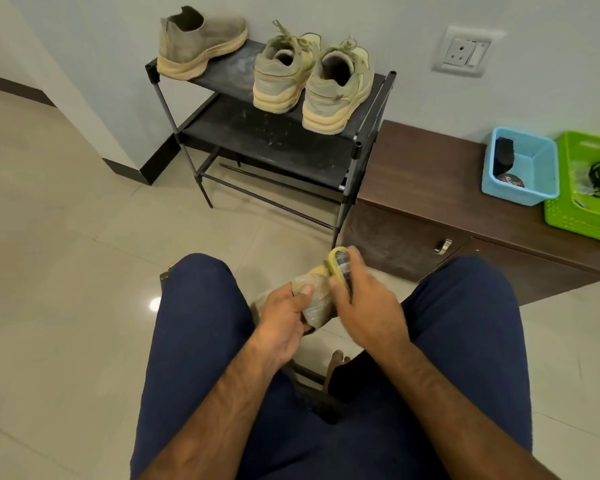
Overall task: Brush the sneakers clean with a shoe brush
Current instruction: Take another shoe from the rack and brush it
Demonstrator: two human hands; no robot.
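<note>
- Head view (the only angle): the sneaker (314, 296) is held up between the knees, low in the middle of the shot, with nothing under it but the floor (66, 237).
- Biggest risk imo: the left hand (283, 318) only has it by one end. A hard stroke could twist it out of that grip and drop it.
- The brush (340, 268) is small and mostly buried in the right hand (364, 303), so the knuckles could end up scraping the mesh instead of the bristles.
- Loosened dust will probably land on the lap and floor, since there's nothing to catch it.
- Left hand: fingers wrapped under the sneaker, thumb pressed on top, wrist bent inward.
- Right hand: curled around the brush, back of the hand up, with the brush against the sneaker's far end. The bristles are hidden, so I can't tell how much contact there is.
- A pair (312, 77) and a slip-on (201, 43) sit on the rack (274, 136), looking pretty dusty, so I'd guess there's lots left to do.
- The bench (423, 168) holds a blue basket (541, 161) and a green basket (565, 209), both well out of the way.
</note>
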